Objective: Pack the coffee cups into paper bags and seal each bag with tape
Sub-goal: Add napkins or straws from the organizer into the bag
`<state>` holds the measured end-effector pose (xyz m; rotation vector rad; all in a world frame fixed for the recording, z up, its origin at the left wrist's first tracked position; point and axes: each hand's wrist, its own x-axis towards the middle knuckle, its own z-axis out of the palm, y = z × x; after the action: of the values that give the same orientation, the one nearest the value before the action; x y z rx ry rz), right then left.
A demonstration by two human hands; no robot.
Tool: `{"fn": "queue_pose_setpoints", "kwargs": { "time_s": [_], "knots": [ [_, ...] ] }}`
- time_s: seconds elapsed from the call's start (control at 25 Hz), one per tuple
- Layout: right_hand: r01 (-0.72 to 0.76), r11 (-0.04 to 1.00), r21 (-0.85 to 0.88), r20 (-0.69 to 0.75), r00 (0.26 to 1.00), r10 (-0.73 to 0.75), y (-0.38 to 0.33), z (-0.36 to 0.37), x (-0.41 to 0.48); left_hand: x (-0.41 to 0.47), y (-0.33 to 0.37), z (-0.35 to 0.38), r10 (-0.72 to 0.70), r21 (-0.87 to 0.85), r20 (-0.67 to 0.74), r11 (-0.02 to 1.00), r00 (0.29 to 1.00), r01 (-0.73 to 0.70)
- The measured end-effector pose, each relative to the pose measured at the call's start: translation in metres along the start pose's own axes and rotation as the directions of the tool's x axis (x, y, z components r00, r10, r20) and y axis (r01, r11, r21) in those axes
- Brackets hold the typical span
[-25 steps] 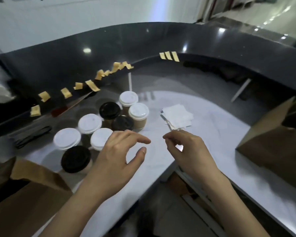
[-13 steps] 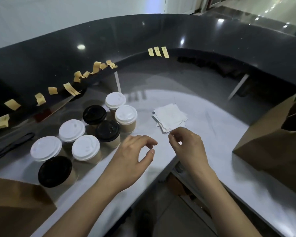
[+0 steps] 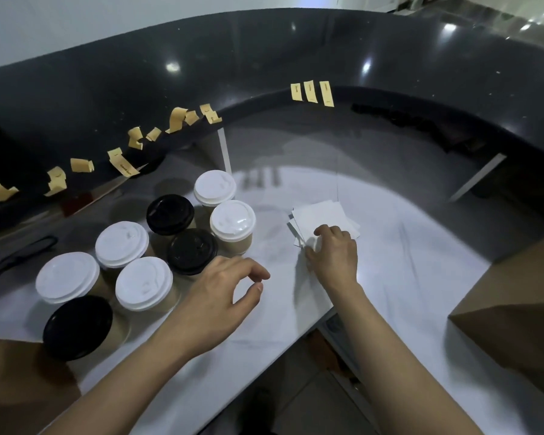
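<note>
Eight coffee cups [image 3: 144,287] in tight cluster on white counter [image 3: 405,252], left of centre: five white lids, three black. All upright, lids on, none bagged.

Left hand [image 3: 215,298] just right of cluster, above counter. Hovers near middle black-lidded cup [image 3: 191,251]; contact with it not clear. Fingers loosely curled, thumb and forefinger apart. Holds nothing.

Right hand [image 3: 335,254] on near corner of napkin stack [image 3: 325,215]. Curls fingers over that corner, thumb at stack's edge. Grips top sheets, number not readable. Stack slightly fanned, right of cups and apart from them.

Brown paper bag [image 3: 515,309] at right edge of counter, well apart from cups; mouth out of view. Second paper bag [image 3: 19,387] at lower left, just beside front black-lidded cup [image 3: 77,327].

Many tan tape strips [image 3: 311,92] stuck along rim of raised dark ledge [image 3: 264,58] behind counter. Three side by side at top centre, loose row running off to left.

Dark flat object [image 3: 16,257] on counter at far left, cannot tell what.
</note>
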<state>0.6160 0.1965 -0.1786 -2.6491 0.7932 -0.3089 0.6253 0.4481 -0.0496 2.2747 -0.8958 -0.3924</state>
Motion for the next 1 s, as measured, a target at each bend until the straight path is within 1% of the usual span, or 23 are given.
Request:
{"fn": "queue_pose_setpoints", "kwargs": {
  "time_s": [0.12, 0.2, 0.28, 0.4, 0.48, 0.68, 0.84, 1.0],
  "knots": [
    [0.026, 0.994, -0.109, -0.007, 1.000, -0.027, 0.006, 0.016, 0.004, 0.006, -0.005, 0.000, -0.022, 0.002, -0.004, 1.000, 1.000, 0.022],
    [0.035, 0.993, -0.112, -0.045, 0.998, -0.040, 0.010, 0.019, 0.007, 0.010, -0.008, 0.000, -0.032, 0.000, -0.005, 1.000, 0.999, 0.032],
    [0.011, 0.996, -0.083, -0.091, 0.996, -0.019, 0.013, 0.018, 0.011, 0.015, -0.010, -0.001, -0.037, 0.000, -0.006, 0.999, 0.999, 0.037],
    [-0.028, 1.000, -0.007, -0.164, 0.986, 0.027, 0.016, 0.011, 0.016, 0.020, -0.012, -0.002, -0.046, -0.005, 0.001, 0.999, 0.999, 0.046],
    [-0.034, 0.995, 0.092, -0.198, 0.979, 0.052, 0.017, 0.004, 0.020, 0.023, -0.015, -0.001, -0.047, -0.007, 0.006, 0.999, 0.999, 0.047],
    [0.053, 0.950, 0.309, -0.224, 0.974, 0.019, -0.006, -0.032, 0.010, 0.026, -0.017, 0.000, -0.068, -0.040, 0.023, 0.997, 0.997, 0.069],
    [0.068, 0.870, 0.488, -0.167, 0.986, 0.016, -0.044, -0.057, -0.015, 0.029, -0.012, -0.003, -0.104, -0.140, 0.051, 0.984, 0.993, 0.110],
    [0.180, 0.824, 0.537, -0.204, 0.976, -0.081, -0.080, -0.070, -0.047, 0.028, -0.011, -0.005, -0.160, -0.269, 0.044, 0.949, 0.986, 0.166]
  ]
}}
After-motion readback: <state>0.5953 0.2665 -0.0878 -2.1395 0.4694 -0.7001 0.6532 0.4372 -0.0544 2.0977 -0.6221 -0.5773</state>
